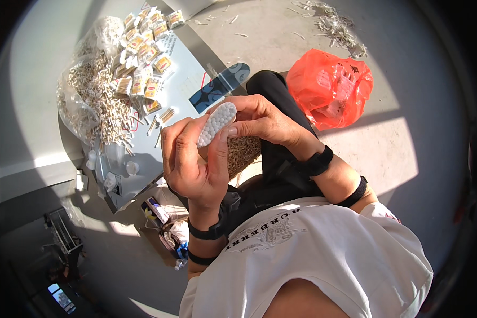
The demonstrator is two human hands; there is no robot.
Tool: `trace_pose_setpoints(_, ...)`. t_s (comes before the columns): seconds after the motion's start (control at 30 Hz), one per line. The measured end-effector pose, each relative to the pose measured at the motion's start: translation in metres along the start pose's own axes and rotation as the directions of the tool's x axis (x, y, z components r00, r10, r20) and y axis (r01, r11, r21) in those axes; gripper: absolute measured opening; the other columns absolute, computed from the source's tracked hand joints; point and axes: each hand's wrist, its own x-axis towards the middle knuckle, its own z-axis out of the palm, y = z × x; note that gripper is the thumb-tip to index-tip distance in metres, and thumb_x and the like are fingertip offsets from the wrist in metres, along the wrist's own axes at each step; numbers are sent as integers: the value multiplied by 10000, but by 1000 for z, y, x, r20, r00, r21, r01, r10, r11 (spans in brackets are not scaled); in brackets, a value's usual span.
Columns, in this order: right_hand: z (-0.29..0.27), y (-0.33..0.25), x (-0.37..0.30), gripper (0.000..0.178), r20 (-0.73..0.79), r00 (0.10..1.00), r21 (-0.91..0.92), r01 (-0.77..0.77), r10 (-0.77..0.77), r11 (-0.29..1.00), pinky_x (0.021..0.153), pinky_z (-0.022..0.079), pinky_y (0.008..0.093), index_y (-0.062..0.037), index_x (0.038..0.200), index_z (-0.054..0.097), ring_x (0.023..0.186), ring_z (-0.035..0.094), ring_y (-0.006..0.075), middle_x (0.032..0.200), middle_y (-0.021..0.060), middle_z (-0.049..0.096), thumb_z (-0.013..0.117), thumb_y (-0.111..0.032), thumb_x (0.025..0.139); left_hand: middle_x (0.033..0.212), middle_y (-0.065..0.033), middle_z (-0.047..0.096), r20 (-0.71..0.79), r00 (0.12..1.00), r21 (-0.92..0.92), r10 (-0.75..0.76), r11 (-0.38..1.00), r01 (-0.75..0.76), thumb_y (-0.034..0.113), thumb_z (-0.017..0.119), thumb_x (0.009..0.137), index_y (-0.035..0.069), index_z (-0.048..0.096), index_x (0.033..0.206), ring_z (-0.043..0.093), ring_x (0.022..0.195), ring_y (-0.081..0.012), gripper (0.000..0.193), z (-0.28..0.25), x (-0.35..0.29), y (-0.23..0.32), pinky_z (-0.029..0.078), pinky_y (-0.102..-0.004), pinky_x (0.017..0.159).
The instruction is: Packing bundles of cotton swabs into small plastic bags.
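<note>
Between my two hands is a tightly packed oval bundle of cotton swabs (217, 124), its white tips facing up. My left hand (191, 159) is closed round the near left side of it, thumb pressed along the edge. From the far right side my right hand (265, 119) grips it with thumb and fingers. The swab sticks are hidden by my hands, and I cannot tell how far a wrapper covers them. A few loose cotton swabs (166, 115) lie on the grey table just left of my left hand.
On the grey table (183, 87) are a spilling clear bag of loose swabs (98, 98) and several filled swab packets (143, 47). Below my hands sits a mass of brown sticks (244, 153). A red plastic bag (328, 87) stands right; scattered white pieces (336, 29) litter the floor beyond.
</note>
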Motion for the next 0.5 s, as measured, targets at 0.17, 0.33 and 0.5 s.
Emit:
trace_pose_setpoints(0.17, 5, -43, -5, 350, -9, 945, -637, 245, -326, 731, 678, 471, 247, -70, 1164, 653, 789, 613, 121, 1002, 29, 667, 719, -55, 820, 910, -122, 611, 157, 986, 30, -60, 998, 56, 81, 768, 766, -4, 660, 973, 585, 808, -276, 249, -6, 2, -6, 483, -353, 713)
trace_pose_setpoints(0.33, 8, -42, 0, 285, 151, 871, -730, 418, -468, 542, 653, 502, 309, -20, 1069, 636, 778, 644, 250, 927, 110, 641, 719, -39, 797, 935, -130, 625, 168, 980, -90, -105, 989, 121, 47, 754, 767, -10, 656, 989, 600, 814, -275, 249, -3, 2, -8, 497, -344, 691)
trace_pose_setpoints(0.5, 14, -42, -1, 271, 157, 866, -810, 388, -475, 439, 622, 512, 343, -19, 1024, 604, 742, 644, 300, 887, 117, 621, 715, -48, 778, 926, -140, 629, 221, 958, -75, -184, 976, 204, -56, 669, 707, -25, 641, 998, 615, 808, -295, 294, -4, 3, -3, 519, -372, 696)
